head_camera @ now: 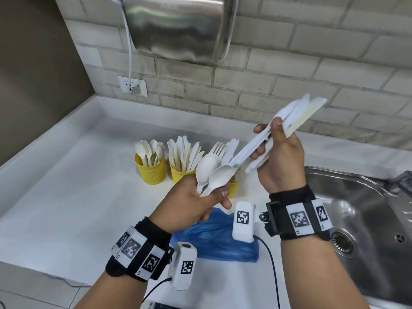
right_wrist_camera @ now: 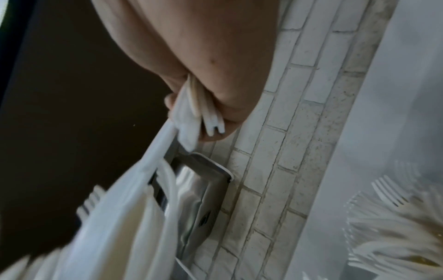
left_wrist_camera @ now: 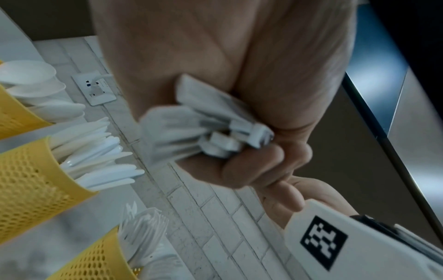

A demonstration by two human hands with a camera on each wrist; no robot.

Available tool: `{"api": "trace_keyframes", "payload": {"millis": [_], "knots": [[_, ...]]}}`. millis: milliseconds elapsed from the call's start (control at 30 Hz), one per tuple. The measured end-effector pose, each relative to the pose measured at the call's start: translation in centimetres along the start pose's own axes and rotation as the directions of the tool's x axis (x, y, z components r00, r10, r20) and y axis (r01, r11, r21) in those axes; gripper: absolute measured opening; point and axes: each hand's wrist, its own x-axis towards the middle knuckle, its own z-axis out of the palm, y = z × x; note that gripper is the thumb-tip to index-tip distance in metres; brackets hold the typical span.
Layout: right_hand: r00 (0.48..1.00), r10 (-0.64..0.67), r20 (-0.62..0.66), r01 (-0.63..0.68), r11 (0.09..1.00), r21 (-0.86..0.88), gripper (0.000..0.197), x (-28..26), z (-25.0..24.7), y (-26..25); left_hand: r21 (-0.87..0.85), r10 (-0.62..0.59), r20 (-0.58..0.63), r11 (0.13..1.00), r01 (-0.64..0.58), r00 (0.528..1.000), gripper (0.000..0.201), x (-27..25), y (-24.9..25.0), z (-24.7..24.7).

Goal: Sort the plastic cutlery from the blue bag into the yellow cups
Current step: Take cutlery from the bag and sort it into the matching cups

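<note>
Sorting looks nearly finished: three yellow cups [head_camera: 151,170] at twelve o'clock already hold cutlery. The left hand [head_camera: 189,204] grips spoons [head_camera: 214,172], the right hand [head_camera: 281,157] clutches knives [head_camera: 296,114]; the blue bag [head_camera: 214,239] lies flat beneath.

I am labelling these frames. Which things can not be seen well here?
- Third yellow cup: head view, mostly behind the left hand and its spoons.
- Blue bag: contents not visible.
- Right hand bundle: motion-blurred in the right wrist view, piece count unclear.
</note>
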Motion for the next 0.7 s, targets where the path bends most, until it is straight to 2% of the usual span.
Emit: {"api": "trace_keyframes", "payload": {"millis": [133,233,300,333,400,500,600,700], "knots": [[0.992,0.031,-0.121,-0.008,0.983,0.184,0.017,1.5,-1.8,-1.6,-0.025,-0.016,-0.022,1.0,0.016,1.0,0.013,0.2,0.4,1.1],[0.979,0.063,-0.193,0.001,0.948,0.318,0.03,2.5,-3.7,-2.4,-0.041,-0.006,-0.038,0.999,0.005,0.999,0.012,0.4,0.9,1.9],[0.97,0.055,-0.238,0.028,0.943,0.331,0.034,2.6,-5.0,-2.8,-0.053,-0.004,-0.05,0.999,0.001,0.999,0.014,0.4,1.1,2.4],[0.97,0.031,-0.241,0.046,0.951,0.306,0.026,2.5,-5.5,-3.1,-0.059,-0.005,-0.054,0.998,0.002,0.999,0.015,0.4,1.0,2.7],[0.975,-0.039,-0.219,0.09,0.969,0.229,0.012,1.9,-6.1,-3.4,-0.062,-0.005,-0.056,0.998,0.002,0.998,0.015,0.4,0.9,3.2],[0.989,-0.116,-0.095,0.129,0.98,0.148,0.017,0.8,-6.0,-3.7,-0.048,0.002,-0.066,0.999,-0.005,0.998,0.014,0.5,0.7,3.7],[0.994,-0.101,0.039,0.098,0.993,0.06,0.02,-0.1,-5.4,-3.5,-0.041,0.011,-0.063,0.999,-0.013,0.998,0.013,0.6,0.6,4.2],[0.987,-0.092,0.13,0.106,0.989,-0.106,0.02,-1.2,-5.0,-3.1,-0.026,0.023,-0.058,0.999,-0.025,0.998,0.011,0.6,0.6,4.6]]}}
